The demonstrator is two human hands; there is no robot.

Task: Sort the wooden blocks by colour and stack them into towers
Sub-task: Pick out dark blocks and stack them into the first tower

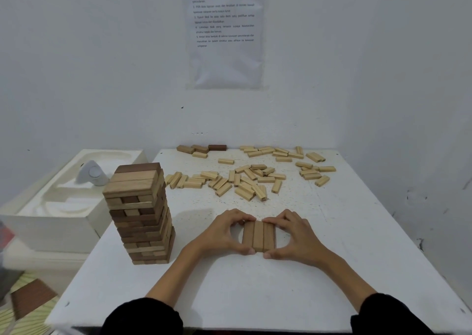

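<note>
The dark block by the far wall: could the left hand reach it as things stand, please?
Likely yes, once freed: the left hand holds the three-block row, and only low loose blocks lie before the dark block.

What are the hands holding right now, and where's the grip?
The left hand and right hand pinch the row of three brown blocks; each grip spans far end to near end.

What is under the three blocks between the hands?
Only the white table shows round the three blocks, set side by side. The left hand and right hand pinch their ends. What lies directly beneath is covered by the blocks and fingers.
</note>
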